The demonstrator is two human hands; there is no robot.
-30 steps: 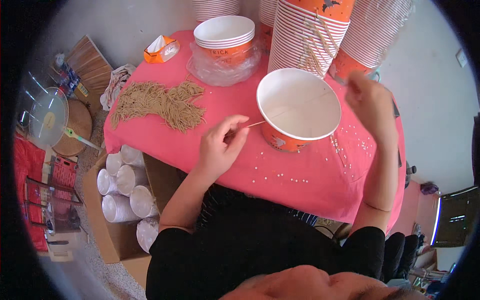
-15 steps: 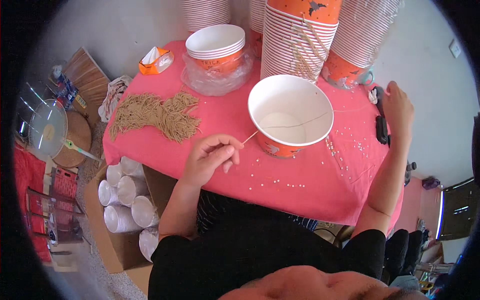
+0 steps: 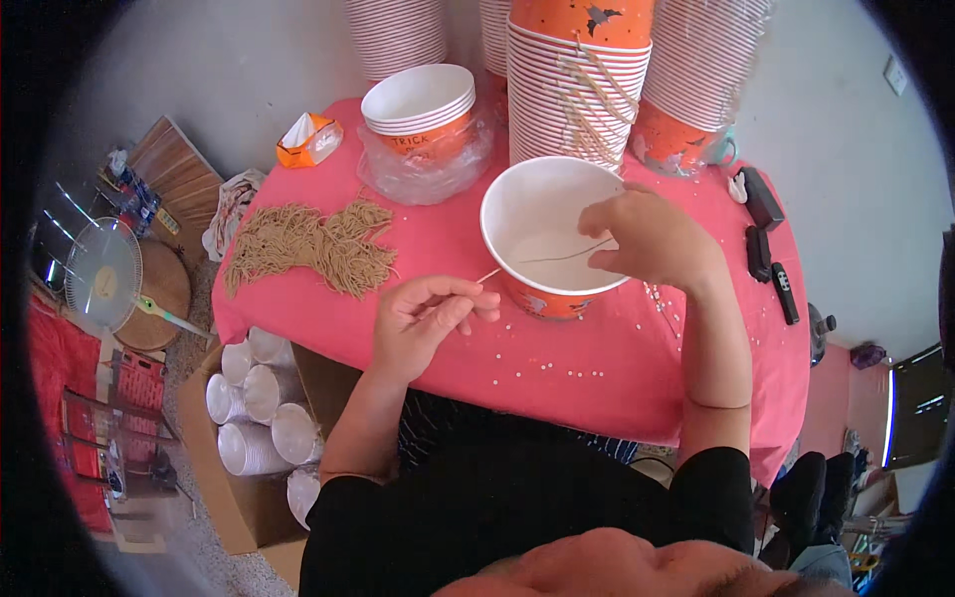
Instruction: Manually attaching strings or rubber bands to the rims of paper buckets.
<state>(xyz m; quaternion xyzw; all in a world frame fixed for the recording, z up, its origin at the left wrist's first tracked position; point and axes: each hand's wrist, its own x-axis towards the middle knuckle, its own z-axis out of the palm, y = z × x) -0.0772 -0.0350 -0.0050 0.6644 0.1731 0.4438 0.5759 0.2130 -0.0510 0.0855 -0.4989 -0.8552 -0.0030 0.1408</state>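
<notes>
A paper bucket [image 3: 502, 209], white inside and orange outside, stands upright near the middle of the pink table. A thin cord [image 3: 557, 258] crosses its inside and comes out at the near left side. There my left hand [image 3: 428, 323] pinches the pale end of the cord between thumb and fingers. My right hand [image 3: 662, 239] is over the bucket's right rim. Its thumb and bent fingers are apart, with the cord running in between them. A tangled pile of tan cords [image 3: 310, 247] lies on the left part of the table.
Tall stacks of paper buckets [image 3: 567, 99] stand at the back, beside a short stack in plastic wrap [image 3: 423, 169]. Small white beads [image 3: 547, 365] are scattered about. Black devices [image 3: 761, 204] lie at the right edge. A carton of plastic cups [image 3: 254, 448] stands on the floor, left.
My right hand has come from the far right back over the bucket, and its fingers have parted. My left hand still pinches the cord near the bucket.
</notes>
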